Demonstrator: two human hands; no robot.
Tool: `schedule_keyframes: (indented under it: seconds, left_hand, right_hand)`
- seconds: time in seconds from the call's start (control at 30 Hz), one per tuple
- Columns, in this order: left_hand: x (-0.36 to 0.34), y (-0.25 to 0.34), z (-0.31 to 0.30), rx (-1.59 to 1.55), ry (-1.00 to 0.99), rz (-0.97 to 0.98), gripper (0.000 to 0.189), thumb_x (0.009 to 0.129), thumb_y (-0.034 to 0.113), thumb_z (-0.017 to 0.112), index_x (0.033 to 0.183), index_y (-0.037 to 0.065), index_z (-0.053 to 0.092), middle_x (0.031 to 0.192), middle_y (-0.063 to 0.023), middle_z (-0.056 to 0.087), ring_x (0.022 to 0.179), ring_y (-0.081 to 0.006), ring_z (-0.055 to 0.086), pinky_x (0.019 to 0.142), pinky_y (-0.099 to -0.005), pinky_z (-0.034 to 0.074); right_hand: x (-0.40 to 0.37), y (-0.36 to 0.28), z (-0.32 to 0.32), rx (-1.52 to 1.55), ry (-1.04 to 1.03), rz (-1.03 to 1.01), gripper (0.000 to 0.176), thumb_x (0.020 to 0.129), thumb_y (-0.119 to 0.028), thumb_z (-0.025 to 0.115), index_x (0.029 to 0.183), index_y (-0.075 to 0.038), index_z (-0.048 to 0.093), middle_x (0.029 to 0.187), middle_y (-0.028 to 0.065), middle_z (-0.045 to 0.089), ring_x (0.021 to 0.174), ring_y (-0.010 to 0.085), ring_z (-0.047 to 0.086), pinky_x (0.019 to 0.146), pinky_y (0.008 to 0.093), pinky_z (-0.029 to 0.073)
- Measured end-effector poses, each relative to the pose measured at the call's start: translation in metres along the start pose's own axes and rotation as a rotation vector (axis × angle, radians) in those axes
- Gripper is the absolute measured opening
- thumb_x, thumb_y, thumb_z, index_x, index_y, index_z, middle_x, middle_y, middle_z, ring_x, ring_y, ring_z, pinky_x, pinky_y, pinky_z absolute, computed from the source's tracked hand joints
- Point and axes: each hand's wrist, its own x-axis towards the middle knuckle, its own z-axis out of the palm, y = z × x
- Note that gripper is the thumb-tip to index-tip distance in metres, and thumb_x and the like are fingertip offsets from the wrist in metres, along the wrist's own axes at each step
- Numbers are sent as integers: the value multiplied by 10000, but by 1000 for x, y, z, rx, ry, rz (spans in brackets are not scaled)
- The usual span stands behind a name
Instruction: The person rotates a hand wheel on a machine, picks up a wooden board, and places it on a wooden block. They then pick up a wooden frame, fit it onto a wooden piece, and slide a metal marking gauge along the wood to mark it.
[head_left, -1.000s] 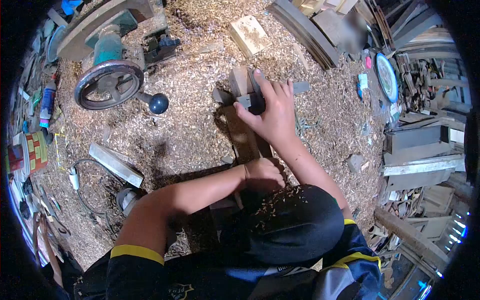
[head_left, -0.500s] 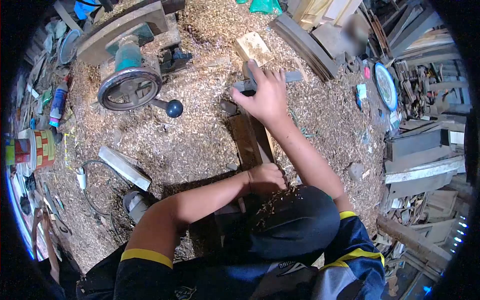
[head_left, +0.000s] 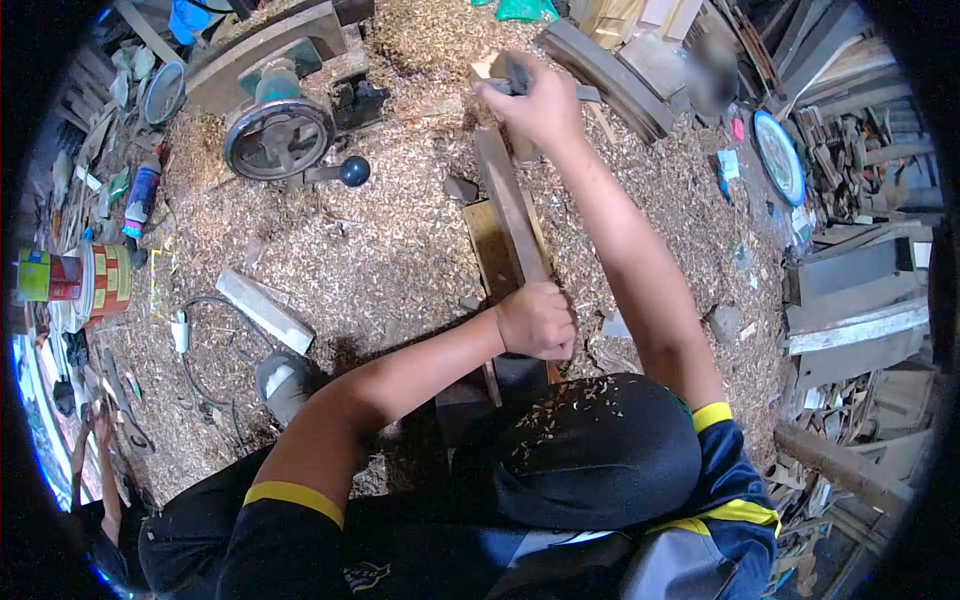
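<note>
A long narrow piece of wood (head_left: pixel 512 205) slants away from me over a flat brown board (head_left: pixel 490 250). Its near end is in the closed fist of my left hand (head_left: pixel 538 320). Beyond its far end, my right hand (head_left: pixel 545 105) is wrapped round a dark tool (head_left: pixel 515 78), whose grey bar (head_left: pixel 587 93) sticks out to the right. The tool is partly hidden by my fingers and close to a pale wood block (head_left: pixel 487 70). A small dark block (head_left: pixel 460 188) lies left of the long piece.
Wood shavings cover the ground. A machine with a handwheel (head_left: pixel 279 139) stands at upper left. Buckets (head_left: pixel 103 280), a cable and a plank (head_left: pixel 265 310) lie left. Curved boards (head_left: pixel 605 80) and stacked wood are at right. Another person's arms (head_left: pixel 105 455) show at lower left.
My right hand has moved forward with the tool, off the long piece's far end towards the pale block. My left hand still grips the near end, and the view has shifted slightly.
</note>
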Motion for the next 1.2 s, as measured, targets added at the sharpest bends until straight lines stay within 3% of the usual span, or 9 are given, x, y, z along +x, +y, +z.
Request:
schedule_keyframes:
  seconds: [0.1, 0.13, 0.17, 0.27, 0.47, 0.63, 0.83, 1.03, 1.2]
  left_hand:
    - [9, -5, -8, -105, -9, 34, 238, 830, 197, 758, 709, 143, 560, 724, -4, 561, 693, -215, 580, 679, -390, 481]
    - [8, -5, -19, -157, -206, -11, 148, 874, 181, 737, 823, 102, 623, 912, -69, 666, 875, -248, 671, 831, -429, 562]
    - [11, -5, -28, -161, -201, -7, 148, 874, 181, 737, 823, 102, 623, 912, -69, 666, 875, -248, 671, 831, -429, 562]
    - [-5, -10, -39, -205, -32, -112, 259, 993, 205, 676, 1209, 63, 691, 1370, -177, 686, 1357, -385, 632, 1228, -560, 463]
    - [-32, -41, -81, 30, 382, -802, 286, 1119, 217, 564, 1293, 14, 667, 1423, -203, 671, 1415, -390, 605, 1253, -498, 438]
    - [-37, -101, -103, -252, 537, -1110, 361, 1208, 227, 475, 1450, 28, 655, 1524, -146, 663, 1455, -274, 596, 1276, -425, 420]
    - [-12, -166, -108, -452, 664, -1063, 445, 1225, 310, 427, 1358, 21, 739, 1368, -133, 755, 1309, -256, 687, 1211, -391, 472]
    - [-2, -189, -107, -422, 401, -1024, 618, 1233, 461, 331, 1254, 60, 801, 1277, -102, 790, 1217, -234, 717, 1166, -384, 488]
    - [-8, -204, -85, -476, 364, -910, 353, 1164, 326, 620, 1265, 42, 802, 1269, -92, 809, 1226, -211, 724, 1146, -370, 515]
  right_hand:
    - [-25, 7, -38, -3, 44, 71, 777, 792, -544, 915, 1350, -21, 778, 1123, 236, 830, 1075, 455, 789, 1073, 497, 579]
    - [-41, 19, -46, -53, 69, 54, 787, 805, -542, 910, 1359, -2, 767, 1146, 239, 827, 1091, 444, 789, 1070, 489, 581]
    - [-58, 30, -53, -102, 90, 37, 797, 818, -539, 906, 1368, 17, 757, 1169, 241, 824, 1106, 433, 790, 1066, 480, 583]
    - [-117, 48, -73, -27, 12, 221, 812, 831, -538, 904, 1401, 17, 741, 1220, 249, 814, 1149, 416, 777, 1148, 494, 523]
    - [-228, 57, -87, -190, -1, 203, 841, 826, -440, 947, 1517, -44, 678, 1203, 200, 796, 1186, 395, 734, 1317, 665, 271]
    - [-257, 26, -96, -172, -51, 247, 836, 803, -410, 953, 1510, -54, 684, 1190, 196, 774, 1172, 402, 716, 1327, 696, 240]
    - [-265, -1, -106, -140, -84, 202, 872, 784, -401, 962, 1537, -74, 664, 1197, 189, 771, 1187, 398, 718, 1335, 701, 223]
    - [-276, -26, -115, -173, -102, 161, 923, 752, -416, 969, 1547, -72, 649, 1263, 176, 762, 1204, 375, 698, 1322, 723, 225]
    - [-296, -34, -119, -185, -107, 111, 935, 759, -447, 966, 1553, -74, 643, 1215, 146, 737, 1216, 368, 669, 1303, 736, 243]
